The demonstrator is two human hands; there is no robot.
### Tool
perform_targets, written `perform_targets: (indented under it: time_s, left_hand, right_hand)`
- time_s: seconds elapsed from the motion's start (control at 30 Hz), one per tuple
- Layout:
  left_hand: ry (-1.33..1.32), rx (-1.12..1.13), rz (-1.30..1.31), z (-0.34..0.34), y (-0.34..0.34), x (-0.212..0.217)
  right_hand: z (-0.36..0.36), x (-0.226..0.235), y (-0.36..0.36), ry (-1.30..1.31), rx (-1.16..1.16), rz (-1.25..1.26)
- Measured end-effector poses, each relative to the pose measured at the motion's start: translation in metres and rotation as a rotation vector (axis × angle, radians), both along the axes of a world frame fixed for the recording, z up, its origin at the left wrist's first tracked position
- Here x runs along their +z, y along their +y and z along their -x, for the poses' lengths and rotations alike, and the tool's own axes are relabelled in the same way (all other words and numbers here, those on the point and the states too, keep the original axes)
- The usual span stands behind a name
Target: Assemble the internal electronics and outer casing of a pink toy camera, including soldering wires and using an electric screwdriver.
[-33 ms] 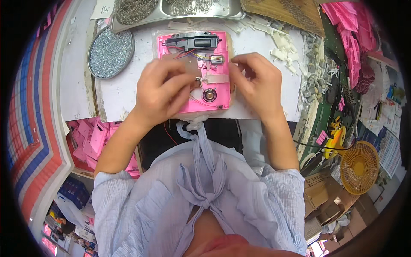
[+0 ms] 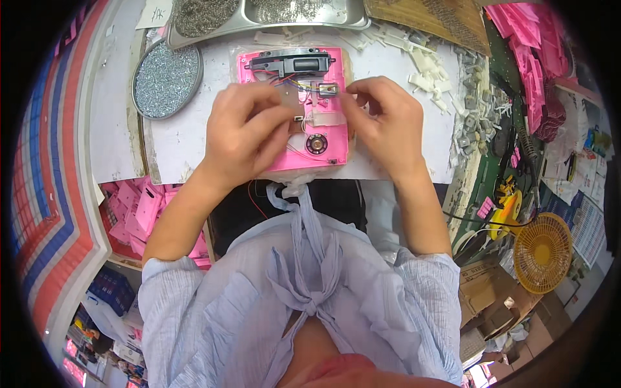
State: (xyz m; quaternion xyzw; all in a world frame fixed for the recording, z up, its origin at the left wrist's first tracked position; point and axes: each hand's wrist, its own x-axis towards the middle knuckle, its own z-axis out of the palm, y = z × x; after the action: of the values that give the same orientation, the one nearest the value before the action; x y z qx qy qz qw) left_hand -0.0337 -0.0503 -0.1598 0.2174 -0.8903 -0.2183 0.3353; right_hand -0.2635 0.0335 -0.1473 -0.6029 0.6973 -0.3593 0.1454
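Note:
A pink plastic casing (image 2: 332, 150) lies in front of me on the bench. Across its top sits a black plastic mechanism (image 2: 290, 63); lower down are a small grey-framed part (image 2: 328, 90), a translucent strip (image 2: 328, 119) and a round black speaker (image 2: 316, 143), with thin wires among them. My left hand (image 2: 249, 132) covers the casing's left side, thumb and fingers closed together. A small metal piece (image 2: 299, 119) shows right at its fingertips; whether they grip it is unclear. My right hand (image 2: 387, 123) is at the casing's right edge, fingers curled and pinched near the grey-framed part.
A round dish of small silvery screws (image 2: 167, 79) stands to the left. Metal trays (image 2: 304, 26) of small parts line the back. White plastic pieces (image 2: 427, 68) and grey blocks (image 2: 475, 107) are scattered on the right. A yellow fan (image 2: 543, 252) stands at lower right.
My right hand has shifted slightly left, its fingertips now over the casing's right edge. My left hand stays almost where it was.

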Motion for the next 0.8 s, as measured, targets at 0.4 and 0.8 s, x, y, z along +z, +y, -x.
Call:
perform_targets:
  time_s: [0.4,0.8]
  left_hand:
    - [-0.024,0.045,0.151,0.033,-0.016,-0.003]
    - [-0.17,-0.059,0.14,0.046,-0.035,0.004]
  right_hand:
    - [-0.014,0.021,-0.029,0.376,0.026,-0.296]
    - [-0.023,0.01,-0.031,0.609,0.145,-0.384]
